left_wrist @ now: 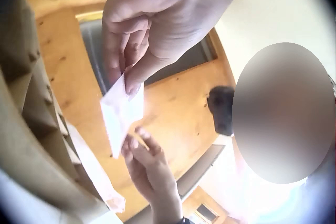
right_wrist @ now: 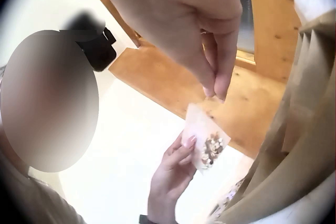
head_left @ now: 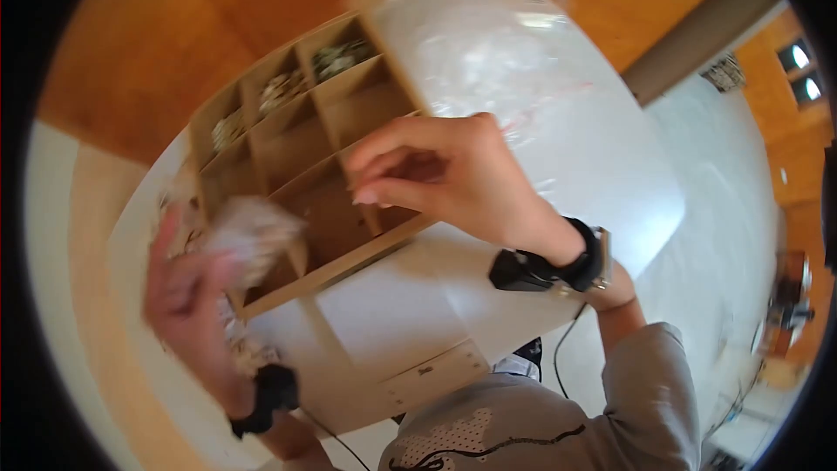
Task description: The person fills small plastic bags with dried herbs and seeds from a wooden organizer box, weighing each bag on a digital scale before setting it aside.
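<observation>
A small clear packet with mixed small pieces inside [right_wrist: 211,150] is pinched by my left hand [right_wrist: 173,174]; the head view shows this packet [head_left: 253,235] blurred, left of the divided box, with the left hand [head_left: 196,305] on it. In the left wrist view, thumb and fingers of the left hand [left_wrist: 163,24] pinch the packet's edge [left_wrist: 122,108]. My right hand [head_left: 466,174] is over the box, thumb and index fingertips close together. Just above the packet in the right wrist view, the right hand [right_wrist: 184,29] does not touch it; whether its fingertips hold something small cannot be told.
The divided wooden box [head_left: 296,144] stands on the white table [head_left: 602,157], its far compartments holding small packets. A heap of clear plastic bags [head_left: 479,44] lies beyond it on the right. More packets [head_left: 248,344] lie on the table along the box's left side.
</observation>
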Tool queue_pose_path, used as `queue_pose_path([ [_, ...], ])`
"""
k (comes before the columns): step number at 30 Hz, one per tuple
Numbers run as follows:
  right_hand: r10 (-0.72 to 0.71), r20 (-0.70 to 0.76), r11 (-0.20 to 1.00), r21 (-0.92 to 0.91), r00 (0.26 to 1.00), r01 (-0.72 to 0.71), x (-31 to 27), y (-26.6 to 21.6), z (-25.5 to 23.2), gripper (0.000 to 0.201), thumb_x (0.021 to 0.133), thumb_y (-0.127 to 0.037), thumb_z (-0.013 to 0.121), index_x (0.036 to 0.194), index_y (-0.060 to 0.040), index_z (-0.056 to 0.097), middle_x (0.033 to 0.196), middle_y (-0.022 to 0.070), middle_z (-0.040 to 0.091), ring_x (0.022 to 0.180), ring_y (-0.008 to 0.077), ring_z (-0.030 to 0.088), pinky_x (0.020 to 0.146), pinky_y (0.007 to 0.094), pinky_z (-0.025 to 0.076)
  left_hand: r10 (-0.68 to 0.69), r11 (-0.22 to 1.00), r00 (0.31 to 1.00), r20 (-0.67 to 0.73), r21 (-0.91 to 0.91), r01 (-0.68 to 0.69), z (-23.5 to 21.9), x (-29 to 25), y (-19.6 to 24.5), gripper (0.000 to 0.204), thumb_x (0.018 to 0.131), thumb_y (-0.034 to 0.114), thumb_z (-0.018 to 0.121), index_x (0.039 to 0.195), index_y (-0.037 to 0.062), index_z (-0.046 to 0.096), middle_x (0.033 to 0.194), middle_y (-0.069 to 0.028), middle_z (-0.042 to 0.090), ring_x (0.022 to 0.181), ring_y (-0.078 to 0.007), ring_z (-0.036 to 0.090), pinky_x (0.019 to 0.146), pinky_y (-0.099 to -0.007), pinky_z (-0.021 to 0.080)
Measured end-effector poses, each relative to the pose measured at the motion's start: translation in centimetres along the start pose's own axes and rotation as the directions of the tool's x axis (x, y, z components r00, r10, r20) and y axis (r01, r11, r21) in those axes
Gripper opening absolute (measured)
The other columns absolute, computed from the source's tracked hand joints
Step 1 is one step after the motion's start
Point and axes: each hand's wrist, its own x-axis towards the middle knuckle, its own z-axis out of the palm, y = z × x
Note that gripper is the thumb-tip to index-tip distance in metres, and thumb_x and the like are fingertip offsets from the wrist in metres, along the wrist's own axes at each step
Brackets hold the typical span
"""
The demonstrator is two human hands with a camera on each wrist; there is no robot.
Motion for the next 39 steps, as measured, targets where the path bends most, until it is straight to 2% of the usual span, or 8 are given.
queue_pose_path([
  [7, -0.046, -0.013, 0.992, -0.118, 0.999, 0.044, -0.6, -1.0, -1.1, 0.015, 0.078, -0.004, 0.062, 0.093, -0.0002, 0.063, 0.082, 0.0120, 0.065, 0.073, 0.0192, 0.064, 0.064, 0.0255, 0.050, 0.258, 0.881, 0.704, -0.662, 0.459, 0.110, -5.8, 0.2, 0.8, 0.027, 0.084, 0.012, 0.058, 0.109, 0.0038, 0.060, 0.097, -0.0101, 0.064, 0.083, -0.0155, 0.061, 0.069, -0.0269, 0.049],
  [13, -0.258, 0.028, 0.890, -0.383, 0.966, 0.249, -1.7, -1.7, -1.0, 0.029, 0.076, -0.007, 0.065, 0.104, -0.0060, 0.062, 0.116, 0.0162, 0.056, 0.100, 0.0251, 0.057, 0.081, 0.0324, 0.046, -0.405, 0.735, 0.859, 0.312, 0.670, 0.103, -11.7, -0.3, -3.7, 0.050, 0.077, 0.016, 0.066, 0.121, -0.0014, 0.049, 0.105, -0.0119, 0.057, 0.090, -0.0168, 0.053, 0.080, -0.0317, 0.045],
  [18, -0.105, -0.058, 0.990, -0.106, 0.993, 0.098, -4.4, -2.3, -1.1, 0.033, 0.089, -0.023, 0.053, 0.115, -0.0027, 0.055, 0.114, 0.0111, 0.058, 0.103, 0.0179, 0.055, 0.085, 0.0307, 0.045, 0.092, 0.786, 0.995, -0.035, 0.617, -0.051, -7.9, -2.8, 1.6, 0.039, 0.084, 0.015, 0.059, 0.118, -0.0022, 0.051, 0.118, -0.0130, 0.056, 0.111, -0.0220, 0.050, 0.095, -0.0340, 0.036],
  [26, 0.155, 0.287, 0.327, 0.888, 0.945, -0.324, -14.8, -3.6, 4.7, 0.056, 0.093, -0.044, 0.031, 0.130, -0.0017, 0.037, 0.129, 0.0126, 0.044, 0.121, 0.0279, 0.039, 0.101, 0.0372, 0.031, 0.634, 0.421, 0.504, 0.586, 0.285, -0.861, 9.2, -14.5, 1.8, 0.061, 0.085, 0.055, 0.041, 0.130, 0.0143, 0.044, 0.131, -0.0156, 0.041, 0.128, -0.0270, 0.030, 0.101, -0.0543, 0.022],
  [29, -0.152, 0.100, 0.173, 0.982, 0.983, -0.073, -16.6, -4.7, 2.5, 0.068, 0.090, -0.052, 0.029, 0.137, -0.0030, 0.024, 0.140, 0.0170, 0.027, 0.131, 0.0310, 0.022, 0.107, 0.0429, 0.018, 0.582, 0.563, 0.759, 0.292, 0.530, -0.635, 8.0, -12.3, 3.7, 0.062, 0.087, 0.054, 0.037, 0.135, 0.0143, 0.036, 0.135, -0.0126, 0.038, 0.124, -0.0273, 0.037, 0.100, -0.0506, 0.026],
  [33, -0.379, -0.758, 0.721, 0.118, 0.531, 0.683, -17.7, -8.3, 4.1, 0.070, 0.089, -0.051, 0.032, 0.141, -0.0070, 0.015, 0.147, 0.0169, 0.007, 0.135, 0.0341, 0.009, 0.108, 0.0461, 0.011, 0.080, 0.747, 0.847, 0.526, -0.594, 0.298, 9.3, -11.6, 1.8, 0.067, 0.086, 0.050, 0.045, 0.138, 0.0128, 0.026, 0.141, -0.0122, 0.028, 0.126, -0.0267, 0.031, 0.100, -0.0474, 0.028],
  [35, -0.293, -0.566, 0.907, -0.420, 0.770, 0.036, -19.5, -0.8, 4.9, 0.069, 0.088, -0.052, 0.031, 0.139, -0.0064, 0.021, 0.145, 0.0181, 0.014, 0.133, 0.0365, 0.015, 0.107, 0.0475, 0.013, 0.329, 0.513, 0.808, 0.489, -0.811, 0.281, 12.5, -14.5, 2.4, 0.068, 0.086, 0.055, 0.040, 0.138, 0.0124, 0.027, 0.144, -0.0128, 0.021, 0.132, -0.0239, 0.019, 0.102, -0.0460, 0.025],
  [39, -0.709, -0.138, 0.352, -0.919, 0.692, 0.178, -19.0, -1.9, 2.4, 0.060, 0.086, -0.057, 0.029, 0.119, -0.0127, 0.053, 0.127, 0.0119, 0.050, 0.119, 0.0305, 0.044, 0.104, 0.0502, 0.016, 0.336, 0.333, 0.628, 0.701, -0.713, 0.617, 13.0, -17.8, 5.8, 0.073, 0.088, 0.061, 0.025, 0.140, 0.0100, 0.020, 0.146, -0.0112, 0.017, 0.132, -0.0210, 0.019, 0.106, -0.0399, 0.021],
])
